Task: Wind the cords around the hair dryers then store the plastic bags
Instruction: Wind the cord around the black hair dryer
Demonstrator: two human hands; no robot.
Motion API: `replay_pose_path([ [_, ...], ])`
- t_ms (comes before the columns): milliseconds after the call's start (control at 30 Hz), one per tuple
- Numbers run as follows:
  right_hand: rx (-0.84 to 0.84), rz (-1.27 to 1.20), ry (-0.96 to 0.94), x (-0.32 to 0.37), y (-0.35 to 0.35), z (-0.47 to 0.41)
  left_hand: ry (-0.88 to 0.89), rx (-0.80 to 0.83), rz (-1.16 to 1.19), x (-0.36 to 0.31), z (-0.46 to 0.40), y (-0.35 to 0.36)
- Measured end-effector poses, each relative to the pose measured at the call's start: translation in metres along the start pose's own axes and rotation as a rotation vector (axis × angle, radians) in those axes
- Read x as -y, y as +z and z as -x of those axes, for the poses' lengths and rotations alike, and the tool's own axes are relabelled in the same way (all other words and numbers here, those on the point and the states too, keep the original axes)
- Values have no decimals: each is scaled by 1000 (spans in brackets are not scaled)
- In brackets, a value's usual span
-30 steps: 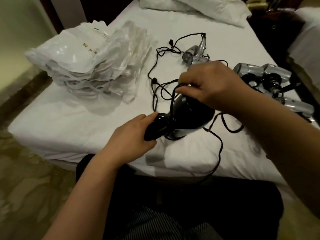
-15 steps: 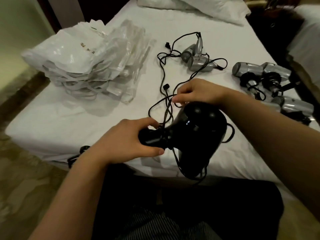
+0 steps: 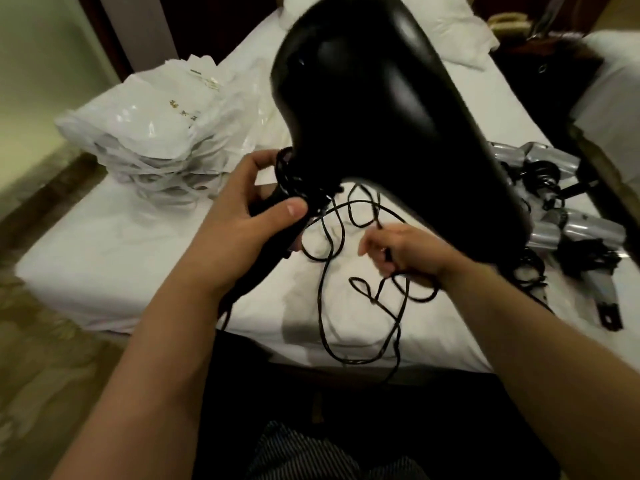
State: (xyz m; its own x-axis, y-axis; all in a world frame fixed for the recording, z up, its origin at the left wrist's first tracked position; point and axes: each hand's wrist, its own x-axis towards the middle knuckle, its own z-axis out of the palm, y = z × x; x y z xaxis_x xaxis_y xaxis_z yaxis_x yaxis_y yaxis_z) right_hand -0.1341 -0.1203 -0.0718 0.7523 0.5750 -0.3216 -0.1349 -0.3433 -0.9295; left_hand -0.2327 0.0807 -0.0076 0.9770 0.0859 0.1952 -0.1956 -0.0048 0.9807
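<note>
— Where do the fingers sit?

— The left hand (image 3: pixel 239 237), at the centre of the frame, has its fingers (image 3: pixel 256 164) curled round the handle of the black hair dryer (image 3: pixel 381 109), with the thumb laid across the front of it. Several turns of the black cord (image 3: pixel 325 271) sit wound on the handle just above that thumb.

— And the other hand?

— The right hand (image 3: pixel 405 251), slightly right of centre and lower, is blurred, but its fingers are bent inward and pinch the cord, which passes through them.

— How is the dryer held?

— It is raised close to the camera, so its body fills the upper middle of the frame, with the barrel running down toward the right. It is clear of the bed (image 3: pixel 104 254).

— Where does the rest of the cord go?

— It hangs from the handle in loose loops between the two hands, falls onto the white sheet and trails over the near edge of the bed.

— What else lies on the bed?

— A pile of white plastic bags (image 3: pixel 156 133) sits in the upper left, well apart from the hands. At the right edge lie several silver hair dryers (image 3: pixel 571 230) close together with dark cords around them. A white pillow (image 3: pixel 457 32) lies at the top of the frame.
</note>
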Motion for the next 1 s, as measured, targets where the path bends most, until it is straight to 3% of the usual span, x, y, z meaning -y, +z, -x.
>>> replay_pose_path([
  [100,154,250,100,-9,29,15,-26,-82,77,7,-6,11],
  [200,223,576,153,-9,51,21,-75,-256,-22,14,-9,16],
  [300,280,908,52,4,55,34,-147,-401,-292,28,-10,7],
  [433,299,982,-4,29,34,62,-292,-448,-769,40,-5,-6],
  [533,377,943,-15,59,27,86,-345,-406,-843,49,1,0],
  [667,403,998,-40,96,14,104,-381,-258,-773,51,2,1],
  [800,204,1100,-241,133,-3,101,-335,28,-677,39,3,7],
  [1000,-11,1345,-453,165,2,80,-133,236,-1113,33,2,32],
])
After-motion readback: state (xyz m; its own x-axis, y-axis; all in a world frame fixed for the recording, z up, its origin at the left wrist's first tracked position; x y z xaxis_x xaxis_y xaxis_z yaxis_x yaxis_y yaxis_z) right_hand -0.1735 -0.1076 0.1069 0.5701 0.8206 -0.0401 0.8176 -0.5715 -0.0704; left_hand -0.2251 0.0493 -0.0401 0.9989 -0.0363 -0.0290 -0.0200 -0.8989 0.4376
